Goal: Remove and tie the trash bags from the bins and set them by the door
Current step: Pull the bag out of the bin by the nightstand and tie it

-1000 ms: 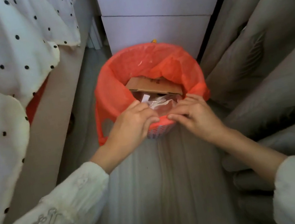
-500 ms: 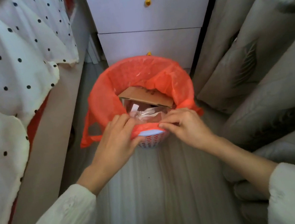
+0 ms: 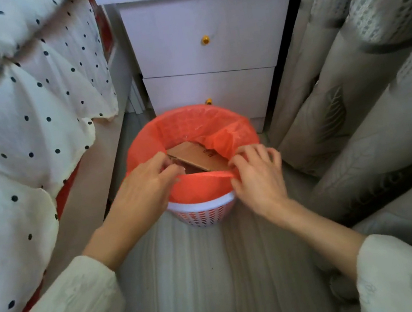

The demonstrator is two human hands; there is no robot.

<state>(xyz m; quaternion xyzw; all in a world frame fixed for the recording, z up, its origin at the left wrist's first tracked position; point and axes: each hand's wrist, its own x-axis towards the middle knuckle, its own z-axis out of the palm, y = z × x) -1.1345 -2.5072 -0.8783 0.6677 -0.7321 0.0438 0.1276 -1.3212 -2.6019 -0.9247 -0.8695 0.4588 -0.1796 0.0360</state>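
Between bed and curtain, both hands (image 3: 146, 185) (image 3: 257, 174) pinch the orange trash bag's (image 3: 197, 190) near edge off the white bin (image 3: 204, 212); best peel evenly, sparing the cardboard (image 3: 197, 157).

Red print on cardboard (image 3: 197, 157) in bin, too blurred to read.

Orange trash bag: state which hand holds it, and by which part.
Both hands hold the orange trash bag by its near rim, lifted off the white bin: the left hand at the left, the right hand at the right.
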